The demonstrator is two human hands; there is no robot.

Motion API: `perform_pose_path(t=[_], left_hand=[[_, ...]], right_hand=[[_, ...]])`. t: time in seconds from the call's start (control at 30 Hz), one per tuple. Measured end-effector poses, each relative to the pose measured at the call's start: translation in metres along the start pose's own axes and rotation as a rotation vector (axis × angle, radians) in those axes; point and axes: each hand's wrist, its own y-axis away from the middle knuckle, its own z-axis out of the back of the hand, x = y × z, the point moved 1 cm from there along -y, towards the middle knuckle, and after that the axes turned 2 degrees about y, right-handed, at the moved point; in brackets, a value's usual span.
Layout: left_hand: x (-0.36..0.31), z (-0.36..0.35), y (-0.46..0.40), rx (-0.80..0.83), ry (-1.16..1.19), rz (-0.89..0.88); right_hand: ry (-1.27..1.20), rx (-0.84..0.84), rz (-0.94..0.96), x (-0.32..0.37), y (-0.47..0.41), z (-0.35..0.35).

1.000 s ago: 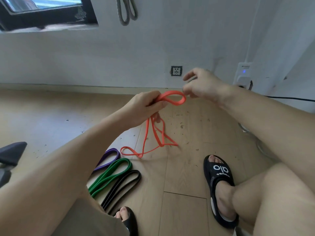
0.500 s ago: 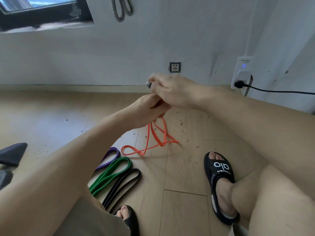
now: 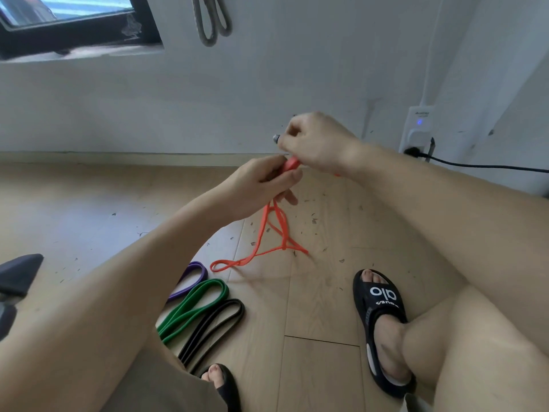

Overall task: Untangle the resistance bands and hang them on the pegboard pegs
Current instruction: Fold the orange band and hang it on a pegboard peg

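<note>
While my left hand point(image 3: 261, 185) grips the orange band point(image 3: 269, 236) and my right hand point(image 3: 318, 144) pinches its top end just above, both curled tight on it, I see its tangled loops trailing to the floor point(image 3: 320, 307) beside purple point(image 3: 193, 281), green point(image 3: 193, 310) and black point(image 3: 214, 328) bands.

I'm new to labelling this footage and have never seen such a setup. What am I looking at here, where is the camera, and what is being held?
There is no machine: a person wears a camera on the head, looking down at their own bare hands. The left hand grips the top of an orange band, and the right hand pinches it just above; its tangled lower part trails on the wooden floor. Beside it lie a purple band, a green band and a black band. A grey band hangs on the wall.
</note>
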Motion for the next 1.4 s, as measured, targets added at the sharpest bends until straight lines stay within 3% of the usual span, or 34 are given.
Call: perform_pose_path(t=[0.2,0.27,0.37,0.47,0.57,0.67,0.77,0.87,1.03,1.2,1.3,1.4], left_hand=[[0.023,0.011,0.001,0.021,0.041,0.105],[0.022,0.012,0.002,-0.02,0.061,0.105],[0.011,0.009,0.003,-0.068,0.114,0.081],[0.005,0.008,0.004,-0.065,0.161,0.06],[0.0,0.007,0.005,-0.069,0.203,0.045],[-0.006,0.002,0.005,-0.078,0.251,0.04],[-0.011,-0.001,0.006,-0.081,0.277,0.046],[-0.009,0.003,0.009,-0.063,0.284,0.051],[0.004,0.012,0.011,-0.029,0.286,0.074],[0.012,0.016,0.01,-0.006,0.258,0.11],[0.008,0.017,0.007,-0.089,0.224,0.083],[-0.001,0.015,0.009,-0.119,0.248,0.061]], right_hand=[[-0.441,-0.347,-0.175,-0.032,-0.004,0.035],[-0.252,-0.398,-0.204,-0.051,-0.005,0.042],[0.192,-0.205,-0.255,-0.074,-0.003,0.033],[0.29,-0.098,-0.227,-0.072,0.0,0.017],[0.063,-0.123,-0.033,-0.041,0.002,0.007],[-0.249,0.055,0.068,-0.005,0.012,-0.01],[-0.315,0.198,0.087,0.003,0.016,-0.023],[-0.258,0.211,0.057,0.0,0.016,-0.021],[-0.231,0.026,0.076,0.001,0.009,-0.003],[-0.573,-0.326,-0.017,-0.004,0.002,0.032],[-0.219,-0.394,-0.069,-0.031,-0.001,0.039],[-0.02,-0.173,-0.133,-0.049,-0.001,0.024]])
